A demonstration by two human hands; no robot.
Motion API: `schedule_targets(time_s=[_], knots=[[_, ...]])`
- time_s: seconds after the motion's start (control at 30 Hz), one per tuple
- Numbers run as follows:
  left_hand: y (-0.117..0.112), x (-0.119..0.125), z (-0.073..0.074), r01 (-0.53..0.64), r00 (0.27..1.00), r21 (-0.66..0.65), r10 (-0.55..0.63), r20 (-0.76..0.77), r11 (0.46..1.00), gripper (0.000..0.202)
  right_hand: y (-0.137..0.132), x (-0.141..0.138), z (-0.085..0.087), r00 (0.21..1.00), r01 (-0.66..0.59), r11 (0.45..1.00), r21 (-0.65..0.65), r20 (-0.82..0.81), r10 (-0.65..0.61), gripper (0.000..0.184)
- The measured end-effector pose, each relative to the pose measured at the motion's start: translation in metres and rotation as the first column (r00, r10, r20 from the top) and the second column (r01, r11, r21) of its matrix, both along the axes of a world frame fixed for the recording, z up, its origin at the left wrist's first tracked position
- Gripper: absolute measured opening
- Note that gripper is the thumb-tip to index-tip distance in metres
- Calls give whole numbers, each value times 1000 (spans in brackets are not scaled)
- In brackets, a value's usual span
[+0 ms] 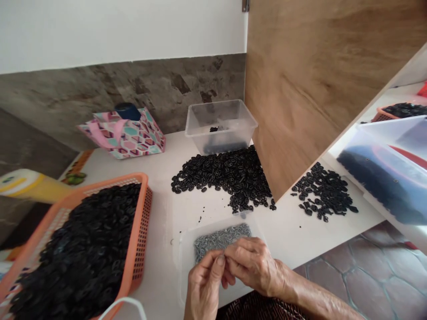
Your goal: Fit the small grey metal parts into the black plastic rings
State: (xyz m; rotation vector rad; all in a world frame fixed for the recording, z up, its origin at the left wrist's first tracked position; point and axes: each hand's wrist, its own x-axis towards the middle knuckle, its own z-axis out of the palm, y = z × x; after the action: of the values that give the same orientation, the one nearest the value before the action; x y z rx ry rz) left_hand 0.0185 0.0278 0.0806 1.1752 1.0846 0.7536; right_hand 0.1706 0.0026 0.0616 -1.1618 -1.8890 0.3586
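Note:
My left hand (204,284) and my right hand (255,264) meet fingertip to fingertip at the front of the white table (173,209). They pinch something very small between them; it is hidden by the fingers. Both hands hover over a clear shallow lid (187,249) holding a heap of small grey metal pieces (220,238). A pile of black plastic rings (225,175) lies on the table beyond the lid.
An orange basket (142,222) full of black rings stands at the left. A clear tub (220,124) and a patterned gift bag (128,133) sit at the back. A wooden panel (316,80) stands to the right, with more rings (323,191) and bins (390,178) beyond.

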Motion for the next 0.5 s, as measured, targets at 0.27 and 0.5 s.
schedule_targets(time_s=[0.27, 0.5], knots=[[2, 4, -8, -160, 964, -186, 194, 183, 969, 30, 5, 0, 14, 998, 61, 988, 139, 1, -61, 21], [-2, 4, -12, -361, 929, -99, 367, 51, 927, 40, 5, -6, 14, 988, 99, 992, 74, -122, -89, 25]])
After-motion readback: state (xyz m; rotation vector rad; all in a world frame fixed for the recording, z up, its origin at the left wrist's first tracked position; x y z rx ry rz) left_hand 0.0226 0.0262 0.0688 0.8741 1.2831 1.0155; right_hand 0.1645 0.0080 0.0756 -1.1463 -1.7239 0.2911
